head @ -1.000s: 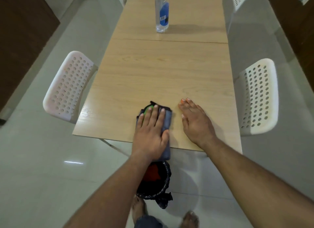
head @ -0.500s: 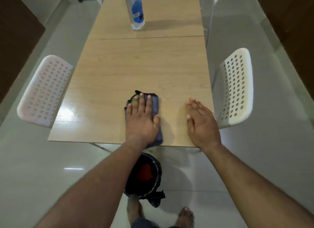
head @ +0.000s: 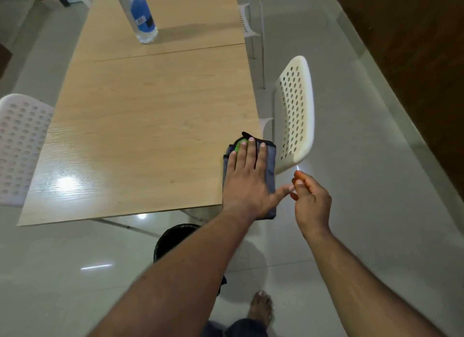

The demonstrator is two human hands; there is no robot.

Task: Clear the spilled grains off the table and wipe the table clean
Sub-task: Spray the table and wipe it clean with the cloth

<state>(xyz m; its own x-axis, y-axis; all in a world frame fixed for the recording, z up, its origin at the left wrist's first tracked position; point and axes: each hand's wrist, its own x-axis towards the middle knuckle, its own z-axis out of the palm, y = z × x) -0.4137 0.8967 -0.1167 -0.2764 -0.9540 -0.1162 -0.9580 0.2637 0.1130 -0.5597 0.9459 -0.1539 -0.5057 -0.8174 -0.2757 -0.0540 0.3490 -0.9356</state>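
A folded grey-blue cloth (head: 270, 165) with a black edge and a green patch lies at the near right corner of the light wooden table (head: 150, 125), hanging a little over the near edge. My left hand (head: 247, 178) presses flat on it with straight fingers and the thumb spread to the right. My right hand (head: 310, 201) hovers off the table just right of that corner, fingers loosely curled, holding nothing I can see. I see no grains on the tabletop.
A clear water bottle (head: 140, 17) with a blue label stands far back on the table. White perforated chairs stand at the right (head: 293, 115) and left (head: 20, 145). A black bin (head: 173, 238) sits on the floor under the near edge. My bare foot (head: 261, 309) is below.
My left hand slid the cloth rightwards along the near edge to the table's right corner. My right hand lifted off the tabletop and now hangs beyond the corner with fingers curled.
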